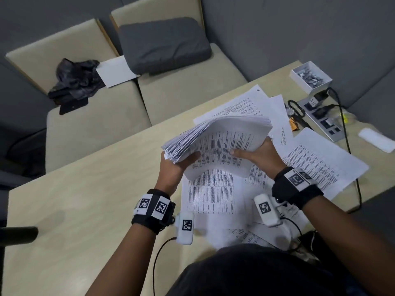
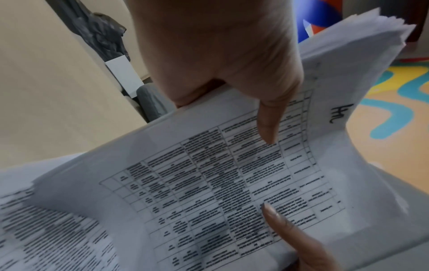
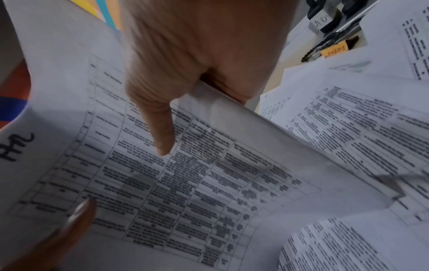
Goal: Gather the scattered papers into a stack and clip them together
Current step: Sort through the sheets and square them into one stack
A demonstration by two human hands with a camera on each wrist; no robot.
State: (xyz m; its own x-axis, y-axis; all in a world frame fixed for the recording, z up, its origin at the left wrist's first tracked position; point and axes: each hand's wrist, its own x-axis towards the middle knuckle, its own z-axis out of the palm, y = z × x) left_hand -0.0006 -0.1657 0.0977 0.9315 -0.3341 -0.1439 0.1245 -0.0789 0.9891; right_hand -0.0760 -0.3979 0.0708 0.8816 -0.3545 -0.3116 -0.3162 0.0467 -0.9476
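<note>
Above the beige table, both hands' fingers clamp a thick, bowed stack of printed sheets, edges fanned.

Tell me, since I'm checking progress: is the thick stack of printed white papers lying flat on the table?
No, both hands hold the thick stack of printed white papers lifted and bent above the table.

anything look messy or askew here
Yes: the stack gripped by the left hand and right hand sags in the middle, its edges fanned unevenly. Loose sheets lie crisscrossed on the table.
</note>
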